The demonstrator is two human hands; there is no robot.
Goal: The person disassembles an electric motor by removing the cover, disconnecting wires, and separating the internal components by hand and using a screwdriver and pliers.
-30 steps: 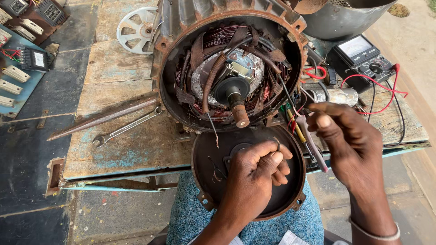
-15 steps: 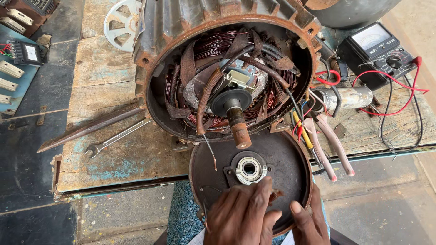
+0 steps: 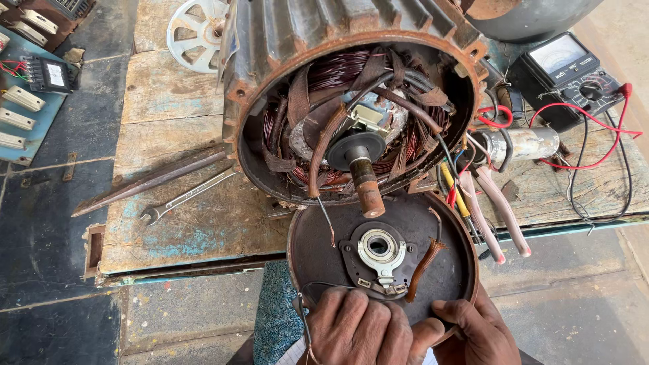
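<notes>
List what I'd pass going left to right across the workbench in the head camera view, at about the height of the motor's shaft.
Blue electrical panel → long steel bar → open-ended spanner → opened motor housing with its rusty shaft → small metal cylinder → black analogue multimeter.

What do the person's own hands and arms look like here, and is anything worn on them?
Both hands are bare: no gloves, and no rings show. The left hand and right hand enter from the bottom edge. A strip of pale cloth, perhaps a cuff, shows beneath the left hand. The arms are out of frame.
</notes>
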